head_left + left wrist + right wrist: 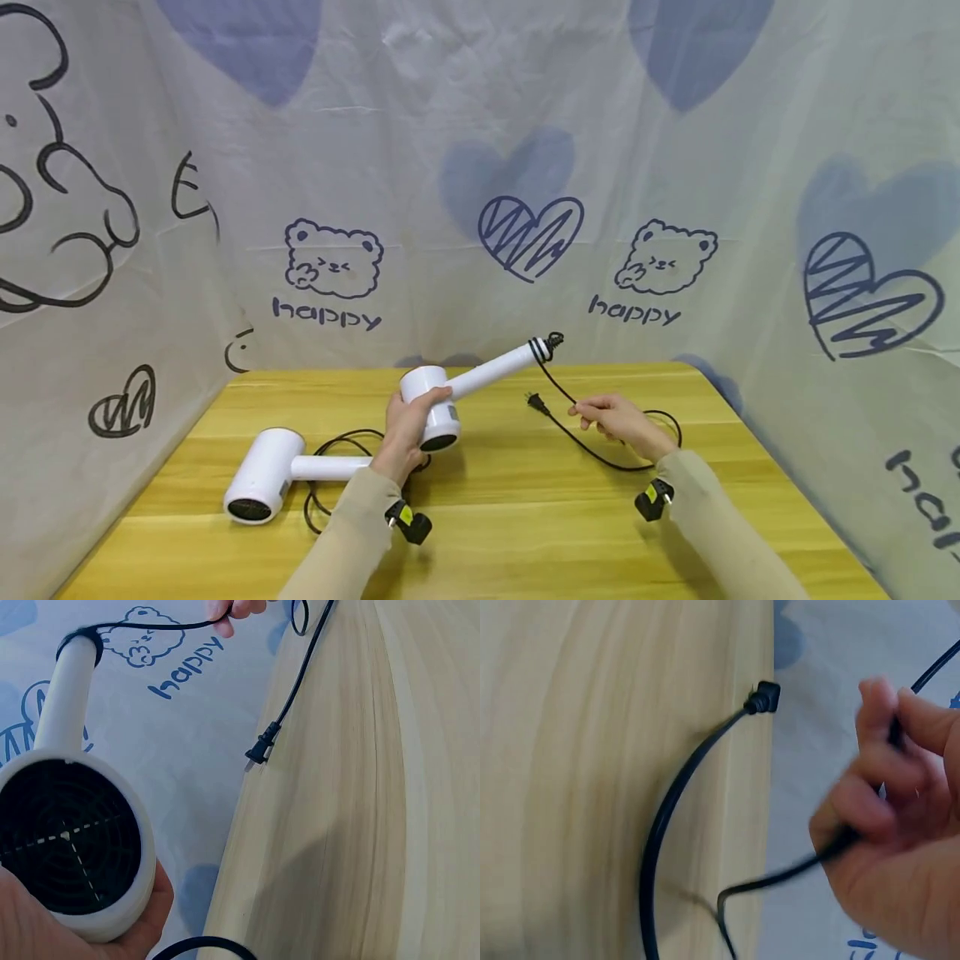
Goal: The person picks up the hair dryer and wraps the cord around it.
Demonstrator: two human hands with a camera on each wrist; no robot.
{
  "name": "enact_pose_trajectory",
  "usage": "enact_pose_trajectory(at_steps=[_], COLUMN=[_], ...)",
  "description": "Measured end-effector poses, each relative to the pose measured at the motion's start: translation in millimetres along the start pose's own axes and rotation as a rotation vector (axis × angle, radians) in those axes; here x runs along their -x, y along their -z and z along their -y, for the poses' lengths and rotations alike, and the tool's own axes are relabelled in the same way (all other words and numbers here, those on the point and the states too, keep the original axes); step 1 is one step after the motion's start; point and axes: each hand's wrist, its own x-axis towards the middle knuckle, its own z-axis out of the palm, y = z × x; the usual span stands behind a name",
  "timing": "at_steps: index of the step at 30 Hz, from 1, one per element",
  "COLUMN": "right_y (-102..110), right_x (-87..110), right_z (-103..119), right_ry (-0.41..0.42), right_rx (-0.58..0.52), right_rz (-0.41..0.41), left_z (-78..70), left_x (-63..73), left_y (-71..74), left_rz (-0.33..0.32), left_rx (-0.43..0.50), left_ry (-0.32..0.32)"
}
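Hair dryer [480, 377] is up off the table [525, 533], mid-frame in the head view. Left hand [403, 427] grips it by the head, thumb across the barrel; dark grille [439, 442] faces down and toward the wearer. Handle is the long axis: runs from the grip up and right to the cord-wrapped tip [538, 350].

Right hand [621, 423] is right of centre, fingers curled, pinching the cord [557, 384] between thumb and fingertips. Cord span from tip to pinch slopes down-right, looks fairly straight.

Key relation, my read: wrap end points away from the left hand and toward the right. Right hand is nearer the tip, below and right of it, not touching the handle. Any wrap or unwrap turns about that handle axis.

Free length loops behind the right wrist and back left; plug [536, 404] lies between the hands. Second dryer [272, 467] rests lower left, beside the left forearm. Tension: can't tell.
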Motion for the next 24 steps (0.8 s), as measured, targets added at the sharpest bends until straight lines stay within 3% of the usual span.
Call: enact_pose_trajectory(at_steps=[6,15,18,24], right_y=[6,3,4,4], right_x=[-9.4,-15.3,-14.6,-11.1], right_z=[2,10,17,35], right_ry=[-0.03,0.029,0.075,0.137], right_rx=[0.182,0.287,0.361,0.434], right_rz=[-0.212,-0.301,-0.337,-0.406], left_z=[-4.4,-3.1,-2.9,-8.3], left_x=[0.6,2.8,2.7,1.3], left_y=[2.9,7.1,10.4,12.5], left_rz=[0.139,0.305,0.318,0.288], left_rx=[-0.099,-0.19,-0.259,-0.377], left_ry=[-0.016,-0.001,-0.018,-0.148])
